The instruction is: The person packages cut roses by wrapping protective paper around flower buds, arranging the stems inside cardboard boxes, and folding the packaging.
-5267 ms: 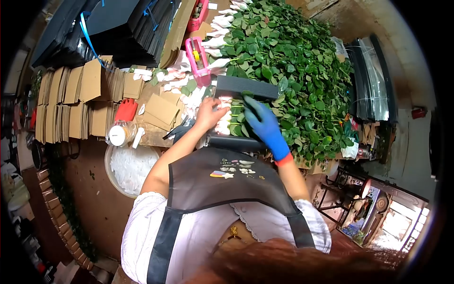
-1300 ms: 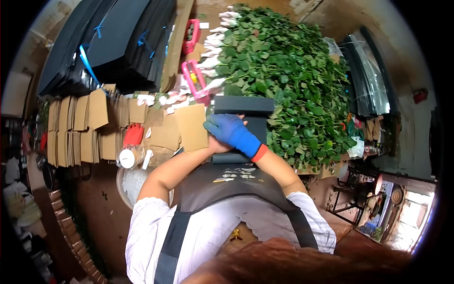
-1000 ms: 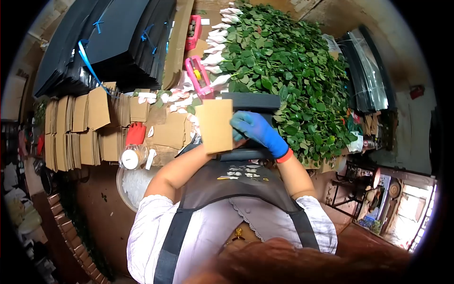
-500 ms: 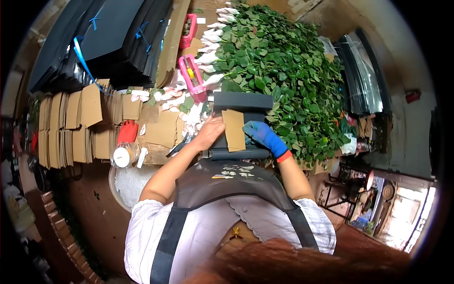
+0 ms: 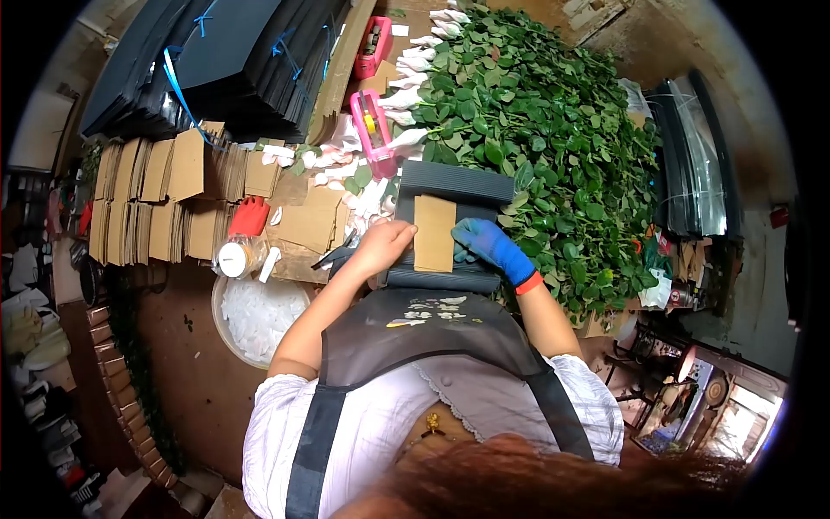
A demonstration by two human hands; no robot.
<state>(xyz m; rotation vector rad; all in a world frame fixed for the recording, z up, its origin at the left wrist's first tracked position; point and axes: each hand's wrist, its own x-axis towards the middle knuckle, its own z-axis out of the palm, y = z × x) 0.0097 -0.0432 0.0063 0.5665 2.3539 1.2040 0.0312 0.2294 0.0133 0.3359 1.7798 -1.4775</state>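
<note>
Left hand (image 5: pixel 386 246) out from behind cardboard (image 5: pixel 435 235), black board (image 5: pixel 458 182) part-hidden

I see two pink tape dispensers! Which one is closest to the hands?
The lower tape dispenser, with yellow inside, beyond the bare left hand. The upper tape dispenser is farther away, showing no yellow.

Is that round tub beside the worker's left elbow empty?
Not empty: white scraps cover most of what shows inside the tub. Their depth is hidden, so I cannot tell how full it is.
</note>
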